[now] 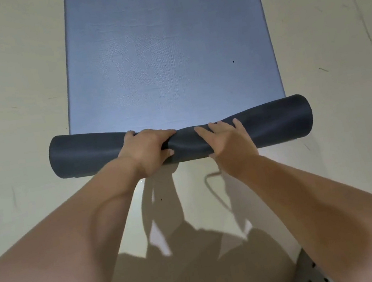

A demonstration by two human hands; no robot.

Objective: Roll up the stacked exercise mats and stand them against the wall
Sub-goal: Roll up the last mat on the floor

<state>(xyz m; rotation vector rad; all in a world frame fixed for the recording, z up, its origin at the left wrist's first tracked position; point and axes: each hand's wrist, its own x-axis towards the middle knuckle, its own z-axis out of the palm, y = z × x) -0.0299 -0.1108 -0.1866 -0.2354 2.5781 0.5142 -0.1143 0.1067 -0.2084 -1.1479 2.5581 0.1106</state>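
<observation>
A blue exercise mat (166, 47) lies flat on the pale floor and stretches away from me. Its near end is rolled into a dark roll (274, 122) lying crosswise. My left hand (148, 151) grips the roll just left of its middle, fingers curled over the top and thumb at the near side. My right hand (226, 139) rests on the roll just right of the middle, its fingers laid fairly straight over the top. The roll is pinched in between the two hands. I cannot tell whether another mat lies underneath.
Pale floor (4, 95) surrounds the mat on both sides. A thin dark cord loop (213, 185) lies on the floor just in front of the roll. A spotted cloth (318, 273) shows at the bottom right. No wall is in view.
</observation>
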